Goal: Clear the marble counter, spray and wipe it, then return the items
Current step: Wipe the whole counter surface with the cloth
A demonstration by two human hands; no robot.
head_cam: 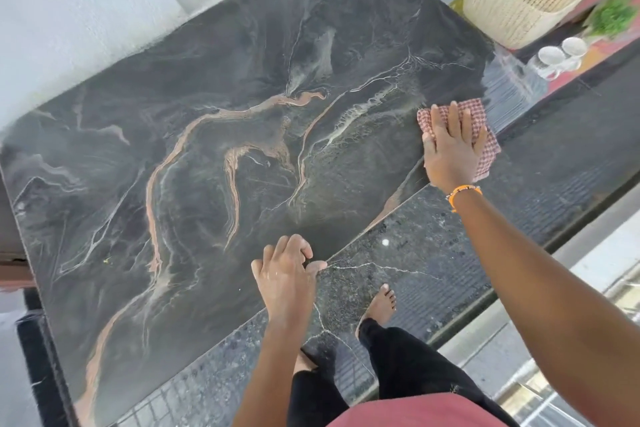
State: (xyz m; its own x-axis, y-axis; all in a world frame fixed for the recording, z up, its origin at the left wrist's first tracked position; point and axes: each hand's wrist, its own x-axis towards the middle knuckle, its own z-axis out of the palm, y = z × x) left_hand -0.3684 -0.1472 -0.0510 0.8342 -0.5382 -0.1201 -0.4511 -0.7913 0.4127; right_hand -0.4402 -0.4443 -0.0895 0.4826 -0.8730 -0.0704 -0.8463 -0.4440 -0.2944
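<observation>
Fingers are spread flat and straight on the right hand (450,146), pressed down on the red-checked cloth (483,121) — nothing is curled round it, the cloth is simply pinned under the palm against the marble counter (194,135). The cloth is seen poking out beyond the fingertips and to the outer side of the hand, right at the counter's near right corner. The right arm is stretched long and nearly straight from the lower right, wrist level, an orange bracelet (464,191) worn just behind the hand.

Over to the left hand (285,274): it is held at the counter's near edge, fingers loosely curled, thumb tip brought close to the forefinger; nothing is seen in its hold. The forearm is angled up from below, elbow bent.

Beyond the right hand's fingertips, off the slab, a woven basket (519,0) is set on a red shelf, with two white mugs (561,54) just nearer and green leaves (611,15) beside them. Below the left hand, a bare foot (379,305) is planted on the dark floor.
</observation>
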